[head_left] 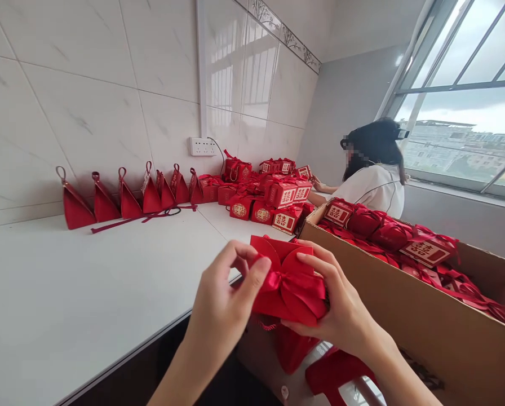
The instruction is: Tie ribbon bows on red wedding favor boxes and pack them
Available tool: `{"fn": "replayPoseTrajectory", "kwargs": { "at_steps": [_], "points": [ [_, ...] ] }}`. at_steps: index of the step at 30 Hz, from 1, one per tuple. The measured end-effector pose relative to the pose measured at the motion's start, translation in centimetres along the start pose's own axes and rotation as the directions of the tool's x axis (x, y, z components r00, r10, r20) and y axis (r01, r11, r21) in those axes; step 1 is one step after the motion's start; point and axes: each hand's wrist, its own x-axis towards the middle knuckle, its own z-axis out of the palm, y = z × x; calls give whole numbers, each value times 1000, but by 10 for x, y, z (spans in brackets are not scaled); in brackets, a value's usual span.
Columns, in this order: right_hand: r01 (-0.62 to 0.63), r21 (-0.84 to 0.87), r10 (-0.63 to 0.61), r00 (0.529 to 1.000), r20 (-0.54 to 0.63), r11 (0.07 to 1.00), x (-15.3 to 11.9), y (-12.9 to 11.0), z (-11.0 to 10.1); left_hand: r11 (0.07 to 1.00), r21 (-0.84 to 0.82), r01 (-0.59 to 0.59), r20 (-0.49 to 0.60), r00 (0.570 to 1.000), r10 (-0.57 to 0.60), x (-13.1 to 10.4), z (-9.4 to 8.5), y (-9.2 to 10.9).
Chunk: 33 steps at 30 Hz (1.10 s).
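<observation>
A red gift box (273, 310) with petal-shaped flaps and a satin ribbon bow (301, 286) is held up in front of me, past the table edge. My right hand (335, 293) grips it from the right, fingers over the top flap and thumb underneath. On the left side, my left hand (231, 287) pinches at the bow's left loop between thumb and fingers. The bow lies across the front of the box. Below it hangs a red twisted cord (267, 326).
A cardboard box (388, 304) full of red gift boxes stands to the right. More red boxes (288, 194) are piled on the white table (87, 293), beside a row of triangular red boxes (121, 197). A co-worker (375, 169) sits beyond. Red bags (339, 369) lie below.
</observation>
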Motion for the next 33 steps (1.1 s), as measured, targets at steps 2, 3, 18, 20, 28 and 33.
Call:
{"fn": "replayPoseTrajectory", "kwargs": {
  "at_steps": [2,3,18,20,28,33],
  "points": [
    [-15,17,15,1000,12,1000,-1,1,2,972,124,-199,-26,979,203,-8,5,0],
    [-17,25,17,1000,13,1000,-1,1,3,930,204,-307,-38,946,321,-12,8,0],
    [-22,111,29,998,-62,994,-4,-13,8,896,300,-328,-176,904,390,-28,2,5],
    [-2,116,8,999,-48,993,-3,-16,8,972,229,-42,-234,967,97,-26,-7,6],
    [-18,120,17,1000,4,993,0,-21,8,894,447,-24,-253,955,152,-27,-17,11],
    [-68,87,74,995,-64,994,-4,-20,10,664,629,-404,-65,824,563,-40,1,20]
  ]
}}
